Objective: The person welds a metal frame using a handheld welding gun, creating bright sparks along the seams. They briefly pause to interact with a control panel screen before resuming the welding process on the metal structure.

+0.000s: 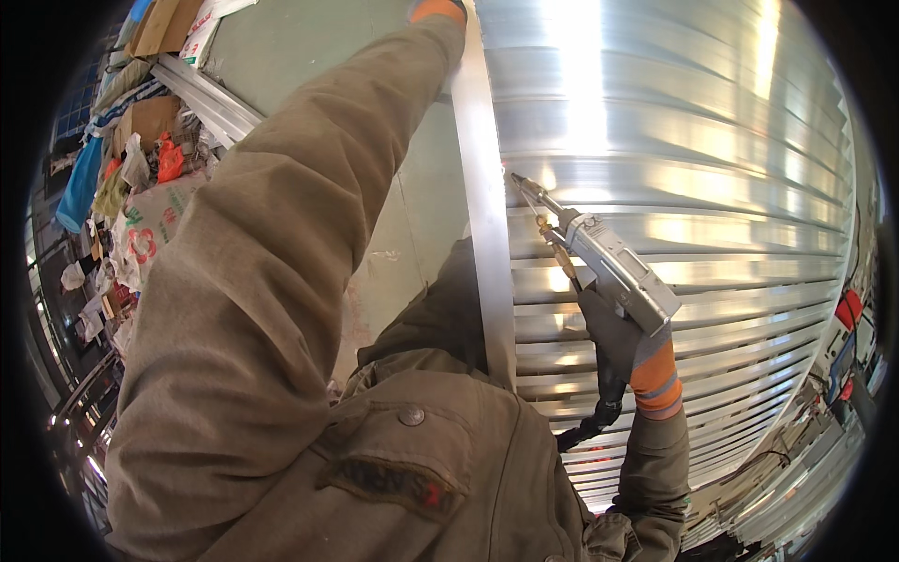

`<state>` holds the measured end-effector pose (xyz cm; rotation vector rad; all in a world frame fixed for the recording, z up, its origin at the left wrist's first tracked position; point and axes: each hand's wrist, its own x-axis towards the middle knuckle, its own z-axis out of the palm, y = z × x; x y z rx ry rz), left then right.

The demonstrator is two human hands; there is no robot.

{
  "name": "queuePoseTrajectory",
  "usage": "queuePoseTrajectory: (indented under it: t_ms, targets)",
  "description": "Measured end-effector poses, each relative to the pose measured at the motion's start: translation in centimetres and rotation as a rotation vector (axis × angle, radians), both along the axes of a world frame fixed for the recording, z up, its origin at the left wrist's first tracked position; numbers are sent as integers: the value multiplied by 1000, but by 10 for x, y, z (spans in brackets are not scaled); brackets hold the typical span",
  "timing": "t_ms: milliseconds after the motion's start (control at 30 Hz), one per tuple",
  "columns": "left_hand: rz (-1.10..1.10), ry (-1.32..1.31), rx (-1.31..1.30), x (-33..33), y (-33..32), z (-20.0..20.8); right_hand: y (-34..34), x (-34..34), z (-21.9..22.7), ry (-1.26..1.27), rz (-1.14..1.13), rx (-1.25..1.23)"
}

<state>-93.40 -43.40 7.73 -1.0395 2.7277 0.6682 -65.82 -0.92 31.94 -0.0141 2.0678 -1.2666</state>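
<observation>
My right hand (611, 330), in a dark grey glove with an orange and grey cuff, is wrapped round a silver handheld tool (618, 267). The tool has a boxy metal body, a thin pointed nozzle and a brass fitting, and a black hose (599, 421) hangs below the hand. Its tip lies close to a long pale metal strip (485, 197), the edge of a panel of shiny metal slats (674, 187); contact cannot be made out. At the top edge, only the orange part of my left hand's glove (438, 9) shows, next to the strip's far end. Its fingers are hidden.
A pale green board (281, 56) lies left of the strip, partly under my left arm. Metal profiles (211, 98) and a heap of bags, paper and cardboard (150, 187) are at the far left. Red and blue items (848, 309) stand beyond the panel's right edge.
</observation>
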Motion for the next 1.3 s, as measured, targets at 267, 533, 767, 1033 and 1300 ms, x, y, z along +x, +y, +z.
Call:
queuePoseTrajectory:
  t_ms: [267, 533, 767, 1033, 1300]
  targets:
    - [10, -16, 5, -1, 2, -2, -6, -2, -4, -26, 7, -1]
    - [26, -13, 11, -2, 5, -4, -3, -1, -8, 77, 69, -13]
    - [34, -12, 15, -2, 7, -5, -3, -3, -13, 93, 109, 26]
    - [31, -9, 6, -5, 6, -7, -5, -5, -13, -27, 53, 25]
    - [13, -10, -9, -6, 4, -7, -5, -5, -9, 6, 61, -1]
